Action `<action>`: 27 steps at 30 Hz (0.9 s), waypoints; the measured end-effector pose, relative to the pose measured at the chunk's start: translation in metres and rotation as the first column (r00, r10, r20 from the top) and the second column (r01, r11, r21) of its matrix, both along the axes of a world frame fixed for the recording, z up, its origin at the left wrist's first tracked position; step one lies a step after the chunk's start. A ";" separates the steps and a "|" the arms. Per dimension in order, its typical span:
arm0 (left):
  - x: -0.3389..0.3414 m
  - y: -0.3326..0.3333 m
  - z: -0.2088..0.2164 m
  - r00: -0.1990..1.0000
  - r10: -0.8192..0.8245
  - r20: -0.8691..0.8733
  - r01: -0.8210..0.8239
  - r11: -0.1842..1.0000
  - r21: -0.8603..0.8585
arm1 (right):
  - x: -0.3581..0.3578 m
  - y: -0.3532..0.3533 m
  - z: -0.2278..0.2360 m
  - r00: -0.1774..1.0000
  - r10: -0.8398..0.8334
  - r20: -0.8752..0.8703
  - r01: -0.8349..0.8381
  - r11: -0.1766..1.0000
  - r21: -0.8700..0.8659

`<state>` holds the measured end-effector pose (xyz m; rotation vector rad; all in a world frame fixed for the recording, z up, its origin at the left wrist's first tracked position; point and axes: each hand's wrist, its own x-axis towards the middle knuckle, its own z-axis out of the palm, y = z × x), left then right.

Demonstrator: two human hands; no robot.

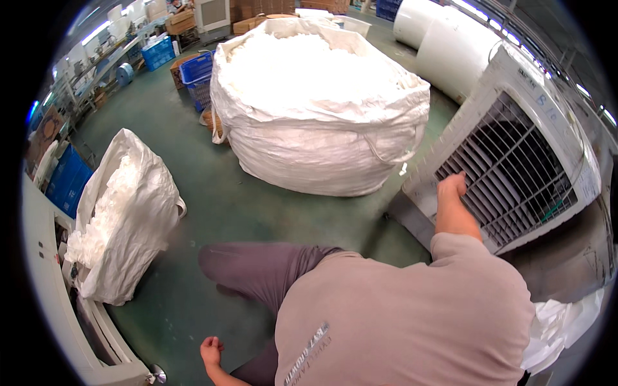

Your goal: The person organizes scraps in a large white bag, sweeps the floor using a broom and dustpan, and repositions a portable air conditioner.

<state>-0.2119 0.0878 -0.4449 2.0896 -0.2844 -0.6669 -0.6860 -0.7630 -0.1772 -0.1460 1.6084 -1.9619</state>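
Observation:
My right hand (452, 185) is raised on an outstretched arm, its fingers curled in. It overlaps the lower left edge of the grille on a large grey air cooler (421, 183); I cannot tell whether it touches. My left hand (212, 352) hangs low beside my leg, loosely closed, with nothing visible in it. The floor lies below it. In front of me stands a very large white woven sack (309, 151), heaped with white material (296, 67). A smaller white sack (145, 225) leans at the left, with white pieces spilling from its open side.
A pale machine housing (48, 276) runs along the left edge. Blue crates (197, 74) stand behind the large sack. Big white rolls (460, 48) lie at the back right. White sheeting (560, 328) is at the lower right. Green floor (212, 199) stretches between the sacks.

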 end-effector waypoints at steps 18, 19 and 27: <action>-0.074 -0.008 0.104 0.957 0.282 0.076 -0.285 0.847 0.449 | 0.373 0.164 -0.023 -0.444 0.711 -0.545 -0.896 -0.361 0.259; -0.072 -0.010 0.100 0.955 0.269 0.125 -0.296 0.849 0.438 | 0.371 0.154 -0.019 -0.392 0.741 -0.545 -0.919 -0.346 0.190; -0.010 0.004 -0.024 0.983 0.004 0.186 -0.066 0.944 0.325 | 0.244 0.045 0.094 0.495 0.755 -0.430 -0.838 0.284 -0.466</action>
